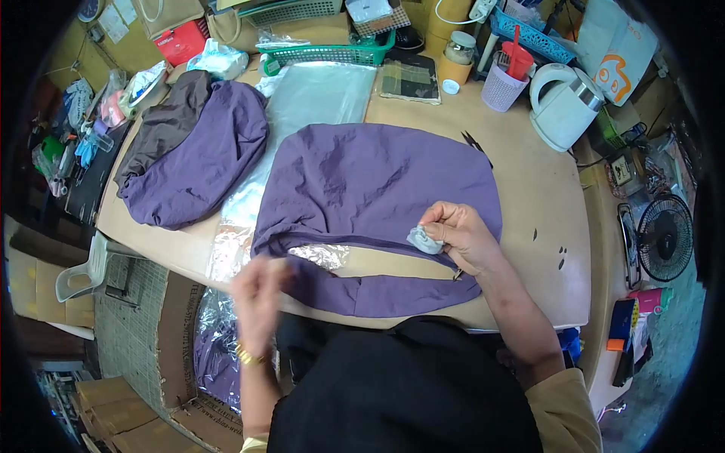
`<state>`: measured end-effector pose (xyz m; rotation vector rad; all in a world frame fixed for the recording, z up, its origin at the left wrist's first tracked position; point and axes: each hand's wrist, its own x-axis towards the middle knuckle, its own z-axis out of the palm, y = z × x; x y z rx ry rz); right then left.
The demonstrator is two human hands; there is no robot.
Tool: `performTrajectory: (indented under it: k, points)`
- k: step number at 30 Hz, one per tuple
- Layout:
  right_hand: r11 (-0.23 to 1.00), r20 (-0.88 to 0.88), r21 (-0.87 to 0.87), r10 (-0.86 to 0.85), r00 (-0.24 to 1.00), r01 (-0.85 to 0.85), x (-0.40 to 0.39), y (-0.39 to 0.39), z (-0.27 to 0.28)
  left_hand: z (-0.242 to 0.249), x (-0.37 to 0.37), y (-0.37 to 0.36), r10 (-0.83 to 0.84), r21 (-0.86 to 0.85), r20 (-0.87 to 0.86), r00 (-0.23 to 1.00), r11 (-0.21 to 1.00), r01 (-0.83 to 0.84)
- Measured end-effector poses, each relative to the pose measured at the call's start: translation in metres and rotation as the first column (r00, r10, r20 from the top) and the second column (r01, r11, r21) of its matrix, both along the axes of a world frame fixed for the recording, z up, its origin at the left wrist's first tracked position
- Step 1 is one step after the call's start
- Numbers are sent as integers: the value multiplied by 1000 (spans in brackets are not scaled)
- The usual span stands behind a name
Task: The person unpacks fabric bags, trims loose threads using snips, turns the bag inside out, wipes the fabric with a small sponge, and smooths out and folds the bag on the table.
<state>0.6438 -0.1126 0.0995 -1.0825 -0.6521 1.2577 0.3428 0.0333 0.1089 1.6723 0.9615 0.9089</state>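
Pinching a small, crumpled whitish wad (425,240) between thumb and fingers (432,219), the right hand (470,240) is over the lower right part of a purple bag (377,177). The left hand (260,294) is blurred by motion at the front edge of the worktop (540,196), near the left end of the bag's strap (400,295); whether its fingers are together or apart, and whether they hold anything, I cannot tell. A yellow bracelet (248,355) circles the left wrist.

The purple bag lies flat in the middle of the worktop, its wide body away from the person and its strap curving along the front edge, with an opening between the two. Dark-handled snips (476,148) lie at the upper right edge of the body, partly hidden by it. Clear plastic sleeves (321,94) run under the left part of the bag and extend beyond it toward the back.

To the left lies a second purple piece (208,162), with dark grey-brown cloth (162,124) along its left side. At the back are a green basket (332,55), a dark notebook (410,80) and a lidded jar (459,48). Right of the jar stand a lilac basket (504,87) holding a red item (517,59), and a white kettle (560,113).
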Motion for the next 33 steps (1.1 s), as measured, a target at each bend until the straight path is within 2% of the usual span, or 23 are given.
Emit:
performTrajectory:
  k: [1,3,4,5,6,7,8,9,11,13,14,15,16,17,19,22,23,25,26,27,29,31,33]
  points:
    - [1000,-36,5,-23,999,23,-2,-4,0,-25,-51,19,140,107,-52,989,985,-134]
    - [999,-74,31,-39,997,41,-5,-8,-2,-11,-94,28,326,164,-512,794,945,-282]
    - [997,-110,57,-48,993,54,-8,-9,-4,-6,-99,22,502,541,-567,653,825,-164]
    - [997,-116,54,-43,992,50,-14,-8,-7,-1,-103,16,682,809,-520,514,587,38]
    - [990,-102,75,-115,988,123,-21,-3,-8,2,-100,14,684,776,-464,563,621,-114]
    - [975,-87,102,-187,979,195,-26,1,-8,5,-91,13,690,778,-463,556,617,-119]
    - [977,-87,102,-178,980,187,-29,5,-11,8,-79,13,555,739,-410,723,667,-94]
    - [972,15,108,-212,977,209,-30,9,-17,11,-63,11,396,702,-331,856,710,-56]
    - [967,123,123,-238,963,223,-31,15,-26,23,-8,-3,-81,444,-307,948,869,217]
    - [947,320,130,-320,892,293,-32,16,-33,17,53,-11,-251,578,-333,909,707,407]
    - [947,325,129,-320,890,293,-33,15,-32,5,75,-19,-275,567,-379,884,686,456]
    - [915,655,281,-403,639,289,-31,14,-31,-6,82,-24,-293,484,-523,800,671,562]
    - [882,845,415,-464,265,222,-28,13,-31,-14,81,-27,-320,427,-578,751,665,613]
    - [882,847,413,-464,259,228,-22,12,-31,-21,79,-33,-350,366,-629,694,654,662]
    - [931,878,272,-344,333,244,-12,11,-28,-33,70,-47,-331,426,-618,713,622,657]
    - [930,872,335,-366,325,149,-35,21,-20,-42,66,-56,-296,496,-577,761,614,614]
    - [951,932,302,-280,230,-66,-46,19,-33,-43,65,-56,-278,521,-544,792,627,579]
    - [978,961,210,-204,188,-12,-54,17,-40,-39,53,-51,-247,516,-548,799,652,555]
    - [976,961,214,-205,185,-31,-45,19,-36,-35,50,-48,-202,526,-531,823,683,507]
    - [989,979,144,-148,137,33,-34,22,-31,-28,44,-48,-49,637,-455,889,680,363]
    - [992,991,77,-87,98,97,-36,28,-16,-14,31,-48,183,705,-392,901,689,167]
    - [982,918,165,-187,351,90,-59,38,2,-16,26,-34,258,705,-356,898,705,77]
    - [947,853,316,-259,453,-54,-85,51,-2,-18,29,-23,258,711,-362,896,697,87]
